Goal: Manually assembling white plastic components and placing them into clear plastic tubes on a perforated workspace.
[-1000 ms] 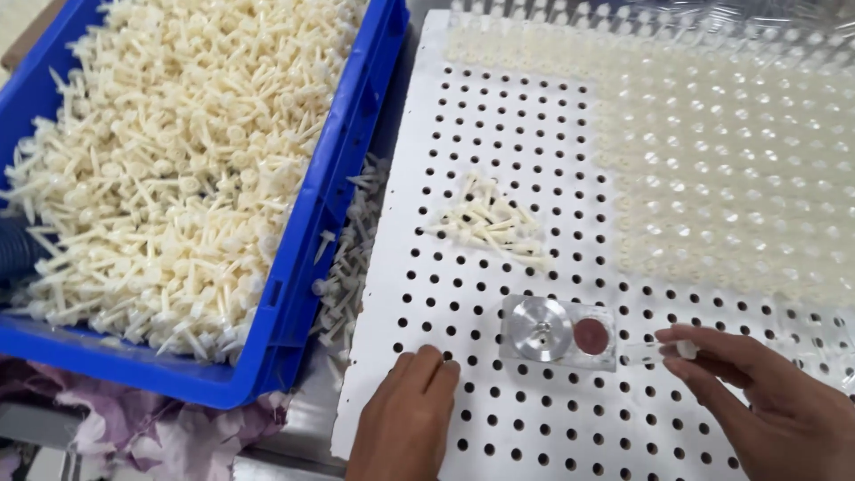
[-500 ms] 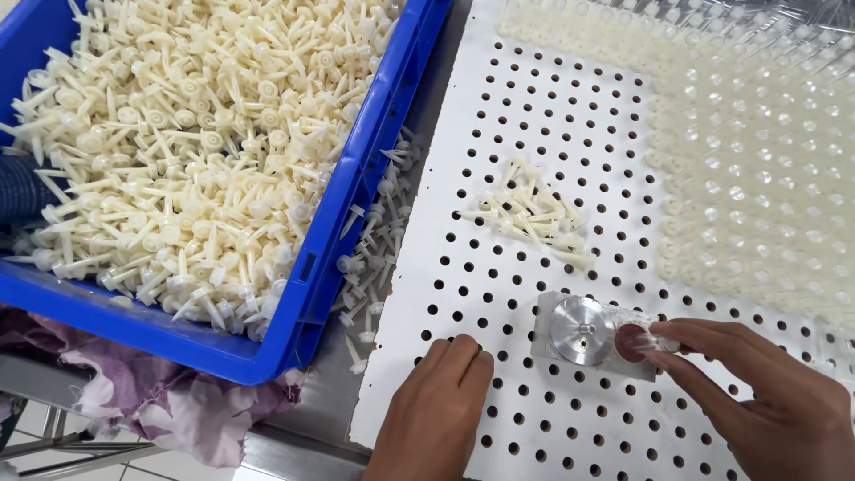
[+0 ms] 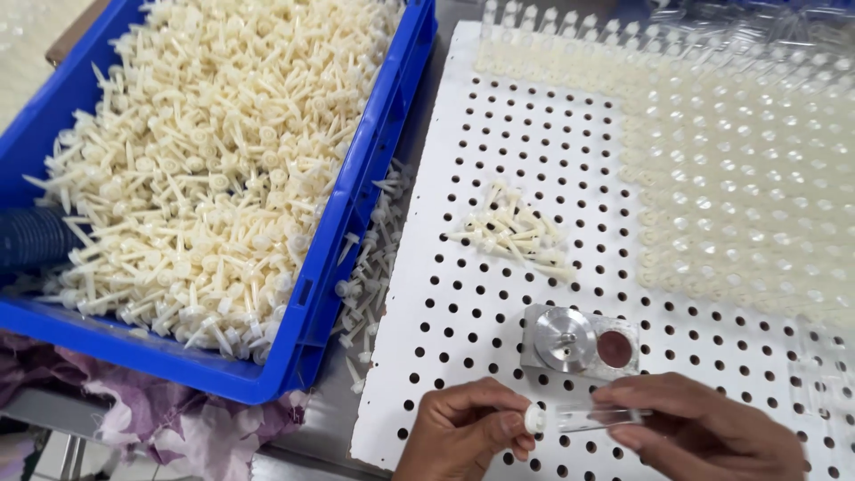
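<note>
View from above of a work surface w/ a white perforated board [image 3: 499, 178] taking up the centre & right. At the bottom edge, two bare hands meet. Left hand [image 3: 463, 432] is curled, thumb & forefinger pinched on a small cream plastic cap piece [image 3: 534, 419]. Right hand [image 3: 704, 432] has fingers closed round a clear plastic tube [image 3: 592, 416], held level, its open end touching the cap piece. Both parts sit just above the board's near edge, between the two hands.

Just beyond the hands, on the board, a small metal block [image 3: 579, 340] w/ a round silver disc on its left half & a dark reddish circle on its right. Further up, a loose little pile of cream pegs [image 3: 515, 233] lying on the board. The board's upper right area is filled w/ rows of clear tubes [image 3: 739, 178] standing in the holes.

To the left, a blue plastic crate [image 3: 356, 232] heaped w/ cream pegs; a few spilled pegs [image 3: 370, 285] lie in the gap between crate & board. Purple cloth [image 3: 178, 419] shows below the crate
</note>
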